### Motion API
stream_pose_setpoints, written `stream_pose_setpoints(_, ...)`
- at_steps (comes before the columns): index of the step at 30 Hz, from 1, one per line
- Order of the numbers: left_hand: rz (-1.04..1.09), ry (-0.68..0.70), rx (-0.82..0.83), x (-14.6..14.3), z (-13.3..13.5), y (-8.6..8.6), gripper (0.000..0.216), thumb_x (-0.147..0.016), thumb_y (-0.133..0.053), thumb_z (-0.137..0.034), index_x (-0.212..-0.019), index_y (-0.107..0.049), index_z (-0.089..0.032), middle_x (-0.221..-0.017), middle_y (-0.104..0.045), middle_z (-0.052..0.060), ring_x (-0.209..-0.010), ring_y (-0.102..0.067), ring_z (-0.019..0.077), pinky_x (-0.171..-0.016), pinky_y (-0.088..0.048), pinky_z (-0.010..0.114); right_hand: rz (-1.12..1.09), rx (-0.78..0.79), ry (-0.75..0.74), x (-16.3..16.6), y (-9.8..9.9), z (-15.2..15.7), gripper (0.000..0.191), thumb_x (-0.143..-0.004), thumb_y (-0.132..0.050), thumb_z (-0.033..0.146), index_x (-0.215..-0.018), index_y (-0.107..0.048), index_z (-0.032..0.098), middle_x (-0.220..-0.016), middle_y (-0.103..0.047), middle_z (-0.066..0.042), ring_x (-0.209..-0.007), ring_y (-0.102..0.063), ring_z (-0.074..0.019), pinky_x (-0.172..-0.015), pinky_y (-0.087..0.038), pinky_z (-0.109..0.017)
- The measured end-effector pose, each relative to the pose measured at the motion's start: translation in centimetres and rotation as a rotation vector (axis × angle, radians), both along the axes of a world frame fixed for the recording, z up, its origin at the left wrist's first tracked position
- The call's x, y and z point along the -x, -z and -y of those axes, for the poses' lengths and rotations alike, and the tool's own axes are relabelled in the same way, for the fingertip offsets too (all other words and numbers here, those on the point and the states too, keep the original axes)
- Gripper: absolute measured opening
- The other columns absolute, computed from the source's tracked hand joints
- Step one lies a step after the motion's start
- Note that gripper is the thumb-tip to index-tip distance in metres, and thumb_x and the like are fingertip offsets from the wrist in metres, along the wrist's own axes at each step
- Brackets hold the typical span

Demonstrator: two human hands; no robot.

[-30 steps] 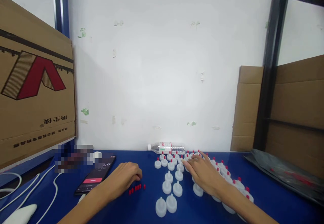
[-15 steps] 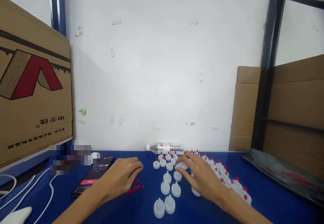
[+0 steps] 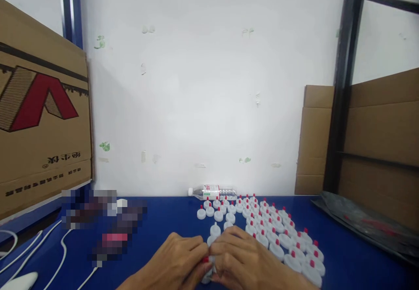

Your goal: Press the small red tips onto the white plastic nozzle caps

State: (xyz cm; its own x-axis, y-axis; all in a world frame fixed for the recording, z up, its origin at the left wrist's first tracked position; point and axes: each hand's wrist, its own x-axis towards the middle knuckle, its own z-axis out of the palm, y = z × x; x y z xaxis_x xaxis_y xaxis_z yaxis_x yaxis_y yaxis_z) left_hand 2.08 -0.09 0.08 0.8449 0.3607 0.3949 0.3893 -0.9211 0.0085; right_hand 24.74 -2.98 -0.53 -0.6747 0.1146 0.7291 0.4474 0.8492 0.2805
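My left hand (image 3: 178, 261) and my right hand (image 3: 242, 259) meet low at the middle of the blue table (image 3: 163, 220). Their fingers are curled and pressed together around a small red tip (image 3: 205, 260) and a white nozzle cap (image 3: 209, 271), mostly hidden between them. Just beyond the fingers stand several bare white caps (image 3: 215, 229). Rows of white caps with red tips (image 3: 278, 235) spread to the right of my right hand.
A clear water bottle (image 3: 212, 191) lies by the white wall. A large cardboard box (image 3: 42, 128) stands at the left, more cardboard (image 3: 316, 137) at the right. White cables (image 3: 62, 255) trail at the lower left, a dark plastic sheet (image 3: 366, 224) at the right edge.
Both hands drew back from the caps and red tips toward me and came together at the bottom middle. The right hand carried a white cap with it. The camera shifted slightly right.
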Motion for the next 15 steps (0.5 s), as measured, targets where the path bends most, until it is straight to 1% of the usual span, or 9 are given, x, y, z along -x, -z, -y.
stream_pose_setpoints(3, -0.019, -0.014, -0.012, -0.2, -0.1, 0.0, 0.025, -0.106, -0.038, -0.032, -0.085, -0.049, -0.024, -0.082, -0.067, 0.004, -0.065, -0.061, 0.0193, -0.060, -0.036, 0.034, 0.024, -0.044, 0.005, -0.1, -0.2, 0.2, 0.011, -0.105, -0.054, 0.021, -0.093, -0.056, 0.020, -0.091, -0.075, -0.001, -0.079, -0.067, -0.0109, -0.082, -0.052, -0.028)
stream_pose_setpoints(6, -0.013, -0.012, 0.086, -0.1, -0.1, 0.2, 0.037, -0.109, -0.026, -0.036, -0.084, -0.050, -0.024, -0.078, -0.066, 0.004, -0.063, -0.058, 0.0195, -0.062, -0.038, 0.035, 0.082, -0.115, 0.034, 0.0, -0.8, 0.6, 0.017, -0.104, -0.052, 0.017, -0.089, -0.059, 0.020, -0.090, -0.075, -0.001, -0.078, -0.066, -0.0108, -0.080, -0.052, -0.027)
stream_pose_setpoints(8, 0.063, -0.011, 0.234, 0.1, 0.0, 0.4, 0.045, -0.110, -0.020, -0.042, -0.086, -0.054, -0.025, -0.082, -0.067, 0.003, -0.069, -0.059, 0.0197, -0.070, -0.042, 0.034, 0.083, -0.148, 0.063, 0.1, -1.2, 0.8, 0.019, -0.104, -0.050, 0.015, -0.089, -0.061, 0.020, -0.088, -0.074, 0.000, -0.079, -0.066, -0.0112, -0.084, -0.052, -0.028)
stream_pose_setpoints(10, 0.225, -0.063, 0.430, 0.2, 0.0, 0.6, 0.045, -0.109, -0.024, -0.053, -0.094, -0.058, -0.026, -0.098, -0.068, 0.003, -0.088, -0.061, 0.0211, -0.085, -0.045, 0.034, 0.054, -0.168, 0.092, 0.2, -1.6, 0.9, 0.021, -0.103, -0.050, 0.014, -0.088, -0.062, 0.021, -0.090, -0.073, -0.001, -0.081, -0.066, -0.0113, -0.092, -0.051, -0.029)
stream_pose_setpoints(11, 0.306, -0.093, 0.541, 0.2, 0.1, 0.7, 0.045, -0.107, -0.029, -0.058, -0.097, -0.058, -0.026, -0.104, -0.067, 0.003, -0.095, -0.059, 0.0214, -0.089, -0.045, 0.033, 0.047, -0.179, 0.104, 0.2, -1.7, 0.9, 0.021, -0.102, -0.050, 0.013, -0.087, -0.062, 0.021, -0.092, -0.074, -0.001, -0.082, -0.066, -0.0114, -0.095, -0.051, -0.030)
stream_pose_setpoints(12, 0.370, -0.118, 0.667, 0.2, 0.1, 0.7, 0.046, -0.104, -0.034, -0.064, -0.097, -0.058, -0.025, -0.103, -0.065, 0.003, -0.094, -0.057, 0.0208, -0.087, -0.046, 0.032, 0.047, -0.190, 0.115, 0.2, -1.8, 0.8, 0.021, -0.101, -0.050, 0.012, -0.086, -0.062, 0.021, -0.093, -0.074, -0.001, -0.082, -0.066, -0.0114, -0.097, -0.050, -0.031)
stream_pose_setpoints(13, 0.411, -0.124, 0.805, 0.0, 0.1, 0.7, 0.050, -0.101, -0.038, -0.069, -0.092, -0.056, -0.024, -0.093, -0.062, 0.001, -0.084, -0.055, 0.0187, -0.077, -0.046, 0.030, 0.056, -0.197, 0.125, 0.2, -1.9, 0.8, 0.021, -0.099, -0.050, 0.010, -0.085, -0.063, 0.021, -0.093, -0.073, -0.001, -0.081, -0.066, -0.0114, -0.098, -0.051, -0.031)
stream_pose_setpoints(14, 0.432, -0.109, 0.939, -0.2, 0.1, 0.6, 0.054, -0.097, -0.041, -0.074, -0.085, -0.053, -0.023, -0.079, -0.054, -0.002, -0.070, -0.049, 0.0156, -0.065, -0.043, 0.028, 0.068, -0.207, 0.134, 0.2, -2.0, 0.8, 0.021, -0.098, -0.051, 0.009, -0.085, -0.062, 0.021, -0.093, -0.073, -0.001, -0.080, -0.066, -0.0114, -0.098, -0.051, -0.031)
stream_pose_setpoints(15, 0.439, -0.083, 1.059, -0.5, 0.2, 0.5, 0.057, -0.094, -0.044, -0.077, -0.078, -0.048, -0.022, -0.068, -0.044, -0.005, -0.059, -0.039, 0.0127, -0.054, -0.036, 0.025, 0.079, -0.220, 0.143, 0.2, -2.0, 0.8, 0.021, -0.096, -0.051, 0.007, -0.084, -0.062, 0.021, -0.093, -0.073, -0.001, -0.079, -0.066, -0.0115, -0.097, -0.052, -0.031)
